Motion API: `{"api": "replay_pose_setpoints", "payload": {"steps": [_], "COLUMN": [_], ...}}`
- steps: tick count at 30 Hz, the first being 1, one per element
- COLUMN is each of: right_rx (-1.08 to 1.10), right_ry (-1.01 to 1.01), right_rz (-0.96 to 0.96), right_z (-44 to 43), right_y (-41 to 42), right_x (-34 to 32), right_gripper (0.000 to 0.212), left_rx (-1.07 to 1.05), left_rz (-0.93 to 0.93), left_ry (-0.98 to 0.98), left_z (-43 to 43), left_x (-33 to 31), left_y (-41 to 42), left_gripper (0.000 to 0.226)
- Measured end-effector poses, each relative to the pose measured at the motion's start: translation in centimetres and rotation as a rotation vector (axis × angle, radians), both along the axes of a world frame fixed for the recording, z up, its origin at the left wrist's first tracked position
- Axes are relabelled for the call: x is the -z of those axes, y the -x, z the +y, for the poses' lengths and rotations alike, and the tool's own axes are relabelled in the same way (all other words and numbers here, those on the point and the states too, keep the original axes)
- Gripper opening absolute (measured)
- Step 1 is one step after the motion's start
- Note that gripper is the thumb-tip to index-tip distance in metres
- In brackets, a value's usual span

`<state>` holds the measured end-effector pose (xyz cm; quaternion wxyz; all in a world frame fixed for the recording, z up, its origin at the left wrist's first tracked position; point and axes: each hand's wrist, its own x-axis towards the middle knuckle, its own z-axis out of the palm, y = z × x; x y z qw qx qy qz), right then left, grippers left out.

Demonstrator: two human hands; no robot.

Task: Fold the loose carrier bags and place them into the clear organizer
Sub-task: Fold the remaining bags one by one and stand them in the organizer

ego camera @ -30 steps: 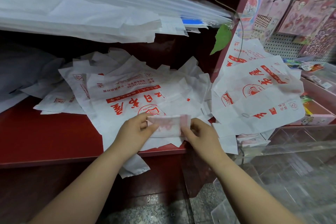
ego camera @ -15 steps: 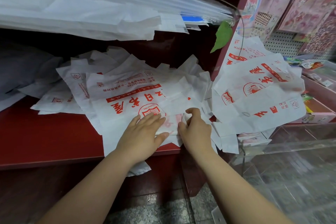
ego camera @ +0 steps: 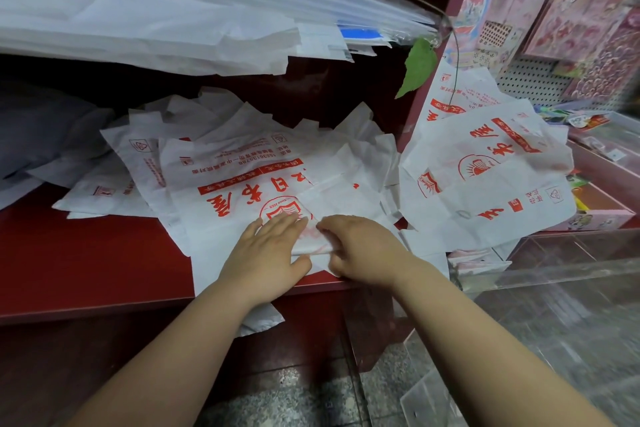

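A small folded white-and-red carrier bag (ego camera: 313,239) lies on top of the loose pile of bags (ego camera: 242,177) at the front edge of the red shelf (ego camera: 86,263). My left hand (ego camera: 266,256) lies flat on its left part with straight fingers. My right hand (ego camera: 360,250) presses its right end, fingers bent over the edge. A second heap of white bags with red print (ego camera: 485,184) lies to the right, over the clear organizer (ego camera: 554,274), whose transparent walls show at lower right.
Above the shelf hangs a thick stack of white bags and clear sheets (ego camera: 156,10). A green leaf on a vine (ego camera: 420,66) dangles by the red post. A pegboard with pink stationery (ego camera: 571,28) fills the right. Grey floor tiles (ego camera: 294,399) lie below.
The folded bag, held up between both hands a second ago, now lies pressed on the pile. Both hands came down onto it and moved closer together.
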<state>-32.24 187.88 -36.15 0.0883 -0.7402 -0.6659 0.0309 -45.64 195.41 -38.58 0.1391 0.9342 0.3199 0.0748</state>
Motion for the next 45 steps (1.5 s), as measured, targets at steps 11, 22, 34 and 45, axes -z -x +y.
{"api": "replay_pose_setpoints", "payload": {"steps": [11, 22, 34, 45], "right_rx": [0.154, 0.256, 0.347, 0.37], "right_ry": [-0.351, -0.416, -0.497, -0.575], "right_rz": [0.382, 0.979, 1.218, 1.131], "right_z": [-2.0, -10.5, -15.4, -14.2], "right_y": [1.2, 0.0, -2.9, -0.7], "right_x": [-2.5, -3.4, 0.0, -2.0], "right_gripper": [0.023, 0.021, 0.013, 0.028], "left_rx": [-0.051, 0.043, -0.132, -0.298], "left_rz": [-0.636, -0.599, -0.727, -1.204], "left_ry": [0.234, 0.57, 0.851, 1.517], "left_z": [-0.1, -7.2, -12.3, -13.4], "left_x": [-3.2, -7.0, -2.9, -1.2], "left_y": [0.8, 0.4, -4.5, -3.8], "left_gripper": [0.014, 0.017, 0.009, 0.015]}}
